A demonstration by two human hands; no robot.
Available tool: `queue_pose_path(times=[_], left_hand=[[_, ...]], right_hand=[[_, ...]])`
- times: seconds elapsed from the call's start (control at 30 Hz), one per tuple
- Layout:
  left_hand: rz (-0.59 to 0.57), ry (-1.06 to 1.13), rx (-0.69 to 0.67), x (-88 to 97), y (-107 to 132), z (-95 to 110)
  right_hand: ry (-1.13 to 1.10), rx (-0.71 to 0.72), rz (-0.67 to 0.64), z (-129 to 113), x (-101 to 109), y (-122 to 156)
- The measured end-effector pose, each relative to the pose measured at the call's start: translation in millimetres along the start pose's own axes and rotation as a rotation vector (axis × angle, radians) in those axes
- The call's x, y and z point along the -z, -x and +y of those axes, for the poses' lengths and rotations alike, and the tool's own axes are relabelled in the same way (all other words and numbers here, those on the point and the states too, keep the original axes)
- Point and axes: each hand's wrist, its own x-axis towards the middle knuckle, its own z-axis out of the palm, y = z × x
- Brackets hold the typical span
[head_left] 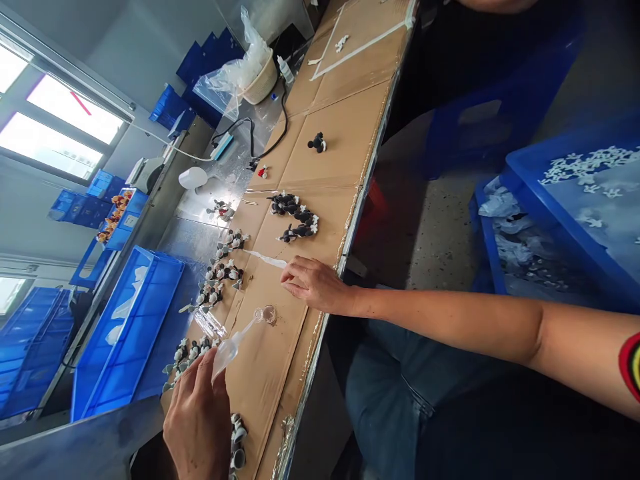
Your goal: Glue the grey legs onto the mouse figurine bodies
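Note:
My left hand [197,427] sits at the bottom of the view and grips a clear plastic dropper [227,350], whose thin tip reaches toward a small clear cup [269,314] on the cardboard-covered bench [330,133]. My right hand [315,283] rests on the cardboard, and a thin whitish strip [265,260] ends at its fingertips. I cannot tell whether those fingers hold it. Several small black-and-white figurines [295,213] lie in rows beyond it, with more [220,280] near the dropper. Others [237,440] lie beside my left hand.
Blue plastic crates [125,333] stand beyond the bench, under a window. A basket with a plastic bag [255,73], a cable and a power strip [223,145] lie at the far end. A crate of white pieces [585,200] sits behind me, beside a blue stool [500,113].

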Motion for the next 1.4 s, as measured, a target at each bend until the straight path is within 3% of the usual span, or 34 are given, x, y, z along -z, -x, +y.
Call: queue_pose_path(times=[0.67,1.4], left_hand=[[-0.007,-0.036,-0.032,3.1,-5.5,-2.8],[-0.048,-0.006,0.032,1.6,-5.7,-0.5]], right_hand=[[-0.023,-0.016,0.001,-0.8,0.8,0.0],[-0.037,-0.041,-0.011,0.0,1.2,1.0]])
